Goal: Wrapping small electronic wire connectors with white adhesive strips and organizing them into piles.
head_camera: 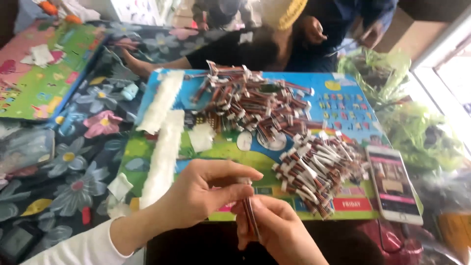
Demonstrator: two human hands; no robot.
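**Pinch the bundle tight, label end up**

My right hand (pixel 277 230) has a thin bundle of wires (pixel 251 221) clamped between thumb and fingers, standing nearly upright at about 6 o'clock in my view, just off the near edge of the board (pixel 343 93). My left hand (pixel 206 191) comes in from 8 o'clock, thumb and forefinger closed together on the top of that same bundle, where a small pale piece seems to sit; my fingers hide it, so I cannot tell what it is. The other left fingers are loosely curled, holding nothing.

To do this well, I judge I should keep the right grip low and firm so the wires do not splay, and work only with the left fingertips at the top, keeping the ends level.

The bundle is short, slim, reddish-brown and dark, striped along its length. It looks like those in the near pile (pixel 314 174) at 3 o'clock, each tipped with a white tag, and in the far pile (pixel 250 100) at 12 o'clock. White tape strips (pixel 164 142) lie at 10 o'clock; a phone (pixel 394 184) rests at 3 o'clock beyond the near pile.
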